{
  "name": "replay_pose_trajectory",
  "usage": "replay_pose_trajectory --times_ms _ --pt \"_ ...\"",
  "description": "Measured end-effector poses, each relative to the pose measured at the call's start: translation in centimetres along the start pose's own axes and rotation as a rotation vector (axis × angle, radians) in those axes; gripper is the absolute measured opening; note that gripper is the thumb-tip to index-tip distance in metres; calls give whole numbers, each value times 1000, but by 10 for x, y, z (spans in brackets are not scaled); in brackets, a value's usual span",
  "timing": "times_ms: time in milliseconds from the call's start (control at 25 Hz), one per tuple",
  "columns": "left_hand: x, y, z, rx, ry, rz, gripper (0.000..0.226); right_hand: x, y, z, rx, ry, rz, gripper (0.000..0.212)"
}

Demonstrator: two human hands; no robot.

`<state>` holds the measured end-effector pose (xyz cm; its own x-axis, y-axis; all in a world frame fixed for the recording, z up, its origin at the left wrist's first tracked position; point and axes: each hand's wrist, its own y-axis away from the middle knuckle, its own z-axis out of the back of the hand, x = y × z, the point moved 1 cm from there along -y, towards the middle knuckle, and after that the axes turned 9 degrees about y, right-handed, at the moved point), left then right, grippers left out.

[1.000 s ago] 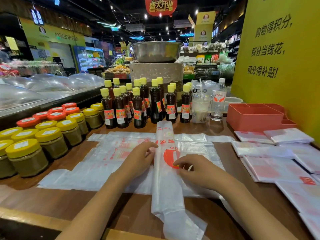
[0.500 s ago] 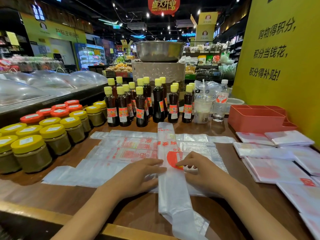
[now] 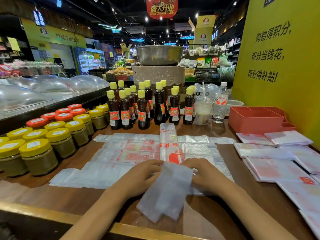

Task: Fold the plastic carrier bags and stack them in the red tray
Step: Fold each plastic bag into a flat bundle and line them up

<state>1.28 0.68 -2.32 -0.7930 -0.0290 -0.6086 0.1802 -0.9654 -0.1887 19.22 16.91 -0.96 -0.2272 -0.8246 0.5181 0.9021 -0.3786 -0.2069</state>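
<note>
L hand [image 3: 143, 175] & R hand [image 3: 206, 175] pinch folded carrier bag strip [image 3: 168, 149]: keep edges aligned, fold near end fwd, crease flat, then red tray [image 3: 256, 122].

Narrow folded translucent bag [image 3: 168, 163] lies lengthwise on flat bags [image 3: 121, 158]; red tray [image 3: 256, 118] far-right.

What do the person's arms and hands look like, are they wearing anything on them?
Both forearms are bare as far as the picture shows: no sleeves, no gloves. The left hand and right hand show no ring, watch or bracelet on the parts that are visible. No markings can be seen. Part of the fingers is hidden behind the plastic bag.
</note>
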Motion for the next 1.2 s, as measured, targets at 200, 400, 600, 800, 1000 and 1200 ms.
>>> replay_pose_trajectory --times_ms 200,400,600,800,1000,1200 --pt "-1 -1 2 -186 300 40 19 8 -2 -5 -44 -128 -44 15" --pt "0 -6 -3 -369 316 77 15 11 -9 -9 -187 -305 -225 22" --pt "0 -16 -12 -365 211 98 21 14 -10 -17 -212 -13 -248 31" --pt "-1 -14 -16 -335 126 23 17 5 -8 -14 -150 19 -269 31" --pt "4 -14 -16 -292 105 16 14 7 -8 -11 -98 -137 -271 32" --pt "-2 -14 -18 -170 -38 -13 33 10 -6 -6 -102 67 -228 11"
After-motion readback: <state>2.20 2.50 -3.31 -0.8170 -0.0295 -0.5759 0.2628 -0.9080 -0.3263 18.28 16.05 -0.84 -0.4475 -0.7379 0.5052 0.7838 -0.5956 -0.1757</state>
